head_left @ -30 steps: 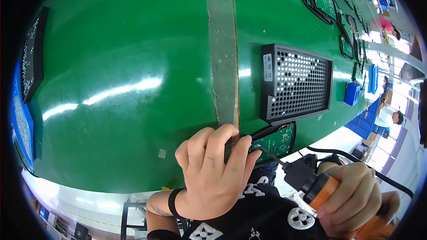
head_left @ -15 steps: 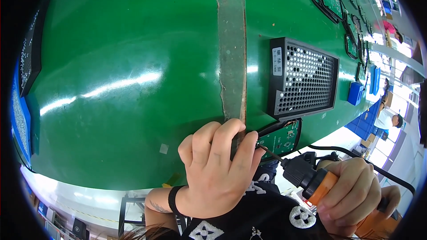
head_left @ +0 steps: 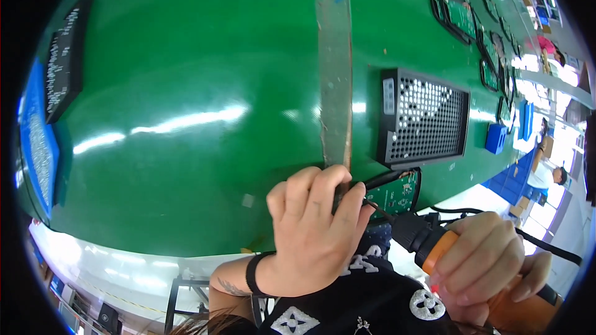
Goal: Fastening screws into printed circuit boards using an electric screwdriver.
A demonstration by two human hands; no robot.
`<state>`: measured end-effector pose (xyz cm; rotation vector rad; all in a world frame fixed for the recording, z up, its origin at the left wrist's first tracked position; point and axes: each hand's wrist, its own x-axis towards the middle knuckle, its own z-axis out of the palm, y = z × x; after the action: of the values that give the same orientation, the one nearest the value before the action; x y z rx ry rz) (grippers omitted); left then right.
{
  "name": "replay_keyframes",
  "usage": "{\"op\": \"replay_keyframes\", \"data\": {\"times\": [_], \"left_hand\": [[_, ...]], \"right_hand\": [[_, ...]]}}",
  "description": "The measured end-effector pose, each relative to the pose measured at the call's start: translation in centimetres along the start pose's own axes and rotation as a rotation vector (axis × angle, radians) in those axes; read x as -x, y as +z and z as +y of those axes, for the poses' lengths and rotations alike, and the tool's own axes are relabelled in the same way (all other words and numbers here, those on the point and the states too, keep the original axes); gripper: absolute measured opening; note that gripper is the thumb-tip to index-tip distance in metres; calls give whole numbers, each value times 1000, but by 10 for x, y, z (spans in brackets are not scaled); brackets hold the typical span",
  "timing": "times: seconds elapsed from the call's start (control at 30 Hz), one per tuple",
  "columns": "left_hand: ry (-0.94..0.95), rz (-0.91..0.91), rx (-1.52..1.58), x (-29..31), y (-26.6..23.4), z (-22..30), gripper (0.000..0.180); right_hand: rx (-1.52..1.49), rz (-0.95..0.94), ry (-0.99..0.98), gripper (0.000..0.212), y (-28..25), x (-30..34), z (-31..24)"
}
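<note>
Near the front edge of the green table, my left hand [head_left: 313, 232] curls its fingers over a dark edge of a black-framed circuit board [head_left: 397, 197]. Its palm side and part of the frame are hidden beneath it. My right hand [head_left: 481, 260] is wrapped around an orange and black power screwdriver [head_left: 442, 249]. The driver's thin bit points left and meets the board's frame right beside my left thumb and index finger; its very tip is covered. Just beyond the board lies a black screw tray [head_left: 383, 139] with rows of holes, partly filled with silvery screws.
At the far left stand another black tray [head_left: 79, 65] and a blue bin [head_left: 53, 167] of small silvery pieces. More framed boards [head_left: 460, 15] lie at the back right, near a small blue box [head_left: 496, 139]. A black cable [head_left: 552, 249] runs behind my right hand. Other people are in the background.
The view has turned slightly, so table and trays appear shifted to the right and the left bin shows more. Both hands keep their hold, the driver's bit still at the frame.
</note>
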<state>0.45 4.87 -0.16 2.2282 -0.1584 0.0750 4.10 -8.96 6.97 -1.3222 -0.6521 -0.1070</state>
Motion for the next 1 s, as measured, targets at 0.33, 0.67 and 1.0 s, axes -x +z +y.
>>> {"op": "replay_keyframes", "data": {"times": [0.33,0.67,1.0], "left_hand": [[53,96,5,7,3,-3,35],[11,4,-65,6,-2,21,38],[15,-413,227,-100,-65,32,21]], "right_hand": [[-86,8,-61,31,8,0,-1],[-80,-1,-47,44,-5,-1,-10],[-183,654,-355,64,-91,32,-61]]}}
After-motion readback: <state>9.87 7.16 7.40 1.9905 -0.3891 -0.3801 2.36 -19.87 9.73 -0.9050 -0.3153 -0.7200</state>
